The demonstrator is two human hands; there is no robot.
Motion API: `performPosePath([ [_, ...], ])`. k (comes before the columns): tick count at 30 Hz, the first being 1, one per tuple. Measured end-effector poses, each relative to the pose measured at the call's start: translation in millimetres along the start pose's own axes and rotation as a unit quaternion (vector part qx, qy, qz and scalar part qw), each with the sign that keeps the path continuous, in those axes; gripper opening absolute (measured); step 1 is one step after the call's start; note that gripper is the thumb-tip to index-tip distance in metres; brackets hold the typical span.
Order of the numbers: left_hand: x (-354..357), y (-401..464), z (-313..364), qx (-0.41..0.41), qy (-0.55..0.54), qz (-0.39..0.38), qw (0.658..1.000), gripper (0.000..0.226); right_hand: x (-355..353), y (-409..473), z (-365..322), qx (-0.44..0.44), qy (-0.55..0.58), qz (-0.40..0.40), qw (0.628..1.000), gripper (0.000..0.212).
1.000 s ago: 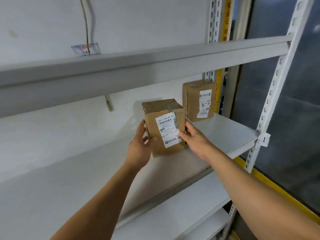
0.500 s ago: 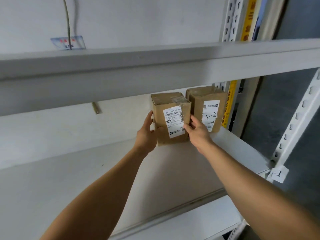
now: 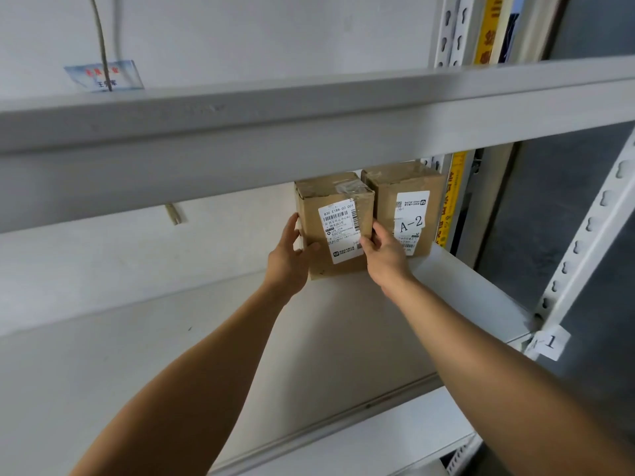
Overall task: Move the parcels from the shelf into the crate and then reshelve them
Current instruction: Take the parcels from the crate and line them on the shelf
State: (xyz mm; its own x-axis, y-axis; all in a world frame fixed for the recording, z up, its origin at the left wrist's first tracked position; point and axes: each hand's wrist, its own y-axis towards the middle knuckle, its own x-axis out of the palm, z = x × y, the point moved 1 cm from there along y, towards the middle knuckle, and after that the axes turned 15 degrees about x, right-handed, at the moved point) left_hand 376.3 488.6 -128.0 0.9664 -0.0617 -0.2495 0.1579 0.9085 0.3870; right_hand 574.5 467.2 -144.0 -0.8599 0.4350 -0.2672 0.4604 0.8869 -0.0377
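The held parcel (image 3: 335, 228) is a small brown cardboard box, taller than wide, its top flaps sealed with glossy clear tape that wrinkles over the upper right corner. It stands upright just right of the frame's centre, on the white shelf board (image 3: 464, 290), under the grey beam of the shelf above (image 3: 309, 132). Directly to its right, touching or nearly so, stands a second parcel (image 3: 405, 207) of the same brown card and much the same build, set slightly further back against the wall. The held box carries a white shipping label (image 3: 342, 230) on its front, headed "830 E188-00 001" above a barcode; the smaller printed lines below are too fine to read. The neighbour's label (image 3: 410, 218) bears a large handwritten "A-2", with a small barcode at the bottom. On the perforated upright at the right edge of the frame hangs a white tag (image 3: 549, 342) marked "1". A blue-and-white sticker (image 3: 104, 76) on the wall at upper left has writing too blurred to make out. The left hand (image 3: 288, 262) clasps the box's left side, fingers reaching up along the edge and thumb laid across the lower front. The right hand (image 3: 386, 255) grips the right front edge, its fingers curled in the narrow space between the two parcels.
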Motion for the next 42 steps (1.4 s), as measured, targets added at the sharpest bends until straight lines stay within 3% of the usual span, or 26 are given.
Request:
performPosePath([
  [4, -2.3, -19.1, 8.5, -0.036, 0.047, -0.021, 0.998, 0.085, -8.9, -22.0, 0.7, 0.03, 0.041, 0.002, 0.999, 0.052],
  [7, -4.8, -43.5, 19.7, -0.022, 0.122, -0.033, 0.992, 0.069, -22.4, -51.6, 6.7, 0.031, 0.031, 0.015, 0.999, 0.05],
  [10, -7.1, -70.1, 32.6, -0.012, 0.118, -0.054, 0.992, 0.044, -39.2, -93.2, 16.2, 0.026, -0.007, 0.034, 0.999, 0.045],
  [18, 0.5, -161.3, 61.3, 0.123, 0.093, -0.21, 0.965, 0.041, -70.4, -262.4, 50.7, 0.034, -0.074, 0.158, 0.984, 0.043],
  [23, 16.0, -250.9, 80.1, 0.183, 0.053, -0.302, 0.934, 0.038, -88.8, -384.3, 83.3, 0.086, -0.143, 0.249, 0.954, 0.038],
  [28, 56.6, -350.3, 97.9, 0.18, -0.002, -0.417, 0.891, 0.039, -123.2, -502.4, 121.3, 0.177, -0.198, 0.323, 0.908, 0.046],
  [35, 126.6, -481.7, 123.9, 0.202, -0.02, -0.554, 0.807, 0.052, -190.0, -649.5, 173.1, 0.31, -0.157, 0.405, 0.846, 0.047],
  [42, 208.4, -577.2, 144.7, 0.147, 0.008, -0.618, 0.772, 0.067, -275.2, -715.6, 228.4, 0.382, -0.144, 0.457, 0.79, 0.061],
])
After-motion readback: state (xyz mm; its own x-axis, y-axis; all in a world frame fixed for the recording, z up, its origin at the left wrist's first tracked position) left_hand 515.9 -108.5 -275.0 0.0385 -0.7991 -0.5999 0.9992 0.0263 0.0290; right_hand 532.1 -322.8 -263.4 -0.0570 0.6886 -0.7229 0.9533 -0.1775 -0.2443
